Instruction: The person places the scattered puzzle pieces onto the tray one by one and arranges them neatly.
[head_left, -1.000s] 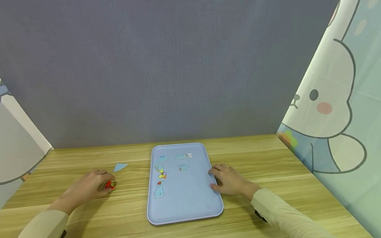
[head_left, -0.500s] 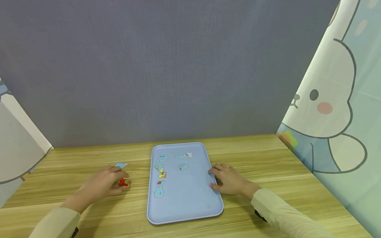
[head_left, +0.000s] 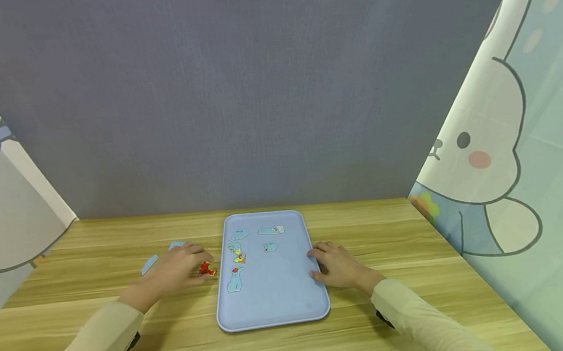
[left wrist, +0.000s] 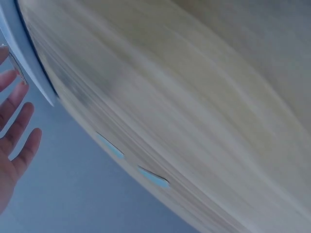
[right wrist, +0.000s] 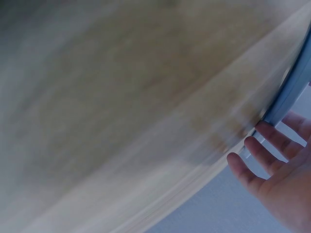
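Between its thumb and fingertips, my left hand (head_left: pixel 180 269) pinches a red puzzle piece (head_left: pixel 207 269) with a bit of yellow and green, just outside the left rim of a light blue tray (head_left: pixel 275 308). In the left wrist view the piece (left wrist: pixel 18 69) shows edge-on at the fingertips. My right hand (head_left: pixel 337 264) rests at the tray's right rim, fingers loosely bent and touching the edge. The right wrist view shows that hand (right wrist: pixel 286 179) with fingers spread along the tray wall (right wrist: pixel 289 90). Several irregular puzzle pieces (head_left: pixel 235 280) lie in the tray's left and upper parts.
Two light blue pieces (head_left: pixel 149 264) (head_left: pixel 176 245) lie on the wooden table (head_left: pixel 175 341) behind and left of my left hand, one partly covered by it. A grey panel (head_left: pixel 232 100) stands at the back, with patterned sheets (head_left: pixel 498 175) at both sides.
My left hand has moved right, carrying the red puzzle piece up to the tray's left rim. A light blue piece on the table has come into view behind it. My right hand stays put.
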Tool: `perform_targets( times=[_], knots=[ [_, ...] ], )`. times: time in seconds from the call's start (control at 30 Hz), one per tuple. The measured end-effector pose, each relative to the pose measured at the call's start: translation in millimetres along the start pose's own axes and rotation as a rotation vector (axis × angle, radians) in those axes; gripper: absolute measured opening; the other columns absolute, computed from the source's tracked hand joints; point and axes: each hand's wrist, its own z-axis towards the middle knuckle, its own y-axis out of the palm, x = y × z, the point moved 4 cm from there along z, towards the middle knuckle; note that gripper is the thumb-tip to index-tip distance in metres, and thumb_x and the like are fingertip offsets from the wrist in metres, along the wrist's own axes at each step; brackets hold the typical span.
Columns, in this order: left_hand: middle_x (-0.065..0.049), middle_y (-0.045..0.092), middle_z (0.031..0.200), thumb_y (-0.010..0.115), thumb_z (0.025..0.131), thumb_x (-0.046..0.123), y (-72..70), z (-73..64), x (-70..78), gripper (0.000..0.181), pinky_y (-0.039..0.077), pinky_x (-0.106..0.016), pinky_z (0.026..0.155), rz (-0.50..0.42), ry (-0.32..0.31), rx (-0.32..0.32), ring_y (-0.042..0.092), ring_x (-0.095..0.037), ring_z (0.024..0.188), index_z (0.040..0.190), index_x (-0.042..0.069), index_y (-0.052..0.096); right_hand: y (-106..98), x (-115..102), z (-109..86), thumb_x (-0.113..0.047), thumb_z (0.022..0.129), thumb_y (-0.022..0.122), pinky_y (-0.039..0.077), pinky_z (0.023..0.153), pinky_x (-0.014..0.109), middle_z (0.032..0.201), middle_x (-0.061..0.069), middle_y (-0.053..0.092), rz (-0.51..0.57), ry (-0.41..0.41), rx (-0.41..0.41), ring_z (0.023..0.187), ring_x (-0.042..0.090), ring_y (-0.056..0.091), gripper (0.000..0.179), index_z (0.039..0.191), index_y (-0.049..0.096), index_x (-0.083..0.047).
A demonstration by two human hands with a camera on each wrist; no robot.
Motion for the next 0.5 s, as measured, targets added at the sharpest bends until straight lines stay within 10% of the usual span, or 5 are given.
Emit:
perform_targets(
  times=[0.5],
  knots=[
    [0.002,0.062,0.097,0.071,0.076,0.03,20.2,25.9,23.5,0.028,0.05,-0.044,0.084,-0.047,-0.003,-0.028,0.058,-0.019,0.092,0.099,0.015,0.068,0,0,-0.9,-0.039,0.086,0.057,0.041,0.092,0.058,0.128,0.011,0.051,0.006,0.003,-0.001,0.119,0.03,0.046,0.047,0.123,0.054,-0.009]
  ],
)
